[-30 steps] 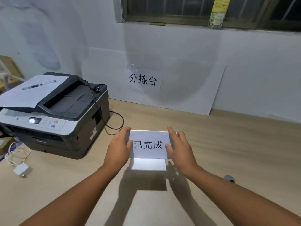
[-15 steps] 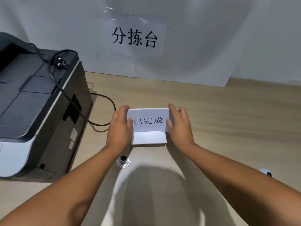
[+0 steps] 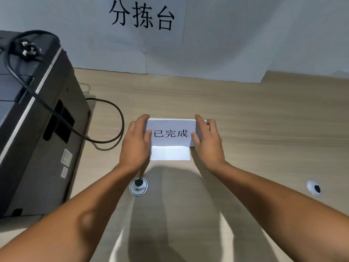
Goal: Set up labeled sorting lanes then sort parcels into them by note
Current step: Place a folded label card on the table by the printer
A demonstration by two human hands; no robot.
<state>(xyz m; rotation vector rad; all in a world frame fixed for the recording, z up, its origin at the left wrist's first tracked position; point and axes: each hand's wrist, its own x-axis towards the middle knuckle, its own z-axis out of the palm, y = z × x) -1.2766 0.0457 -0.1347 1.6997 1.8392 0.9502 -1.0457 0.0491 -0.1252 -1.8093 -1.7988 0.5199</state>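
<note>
Label [image 3: 171, 133] stands mid-bench [image 3: 264, 120], long axis left to right, printed face toward the person. Left hand [image 3: 135, 146] and right hand [image 3: 208, 146] each pinch one end, unchanged from before.

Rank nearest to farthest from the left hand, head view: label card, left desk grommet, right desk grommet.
1. label card: held by the left hand, at centre.
2. left desk grommet: just behind the wrist, nearer the person.
3. right desk grommet: far off to the right.

Left of my left hand [image 3: 135, 146] sit the printer [image 3: 41, 144] and looping cable [image 3: 121, 118]; the card [image 3: 171, 138] fills the gap between hands; right of my right hand [image 3: 207, 146], open desk [image 3: 279, 127].
</note>
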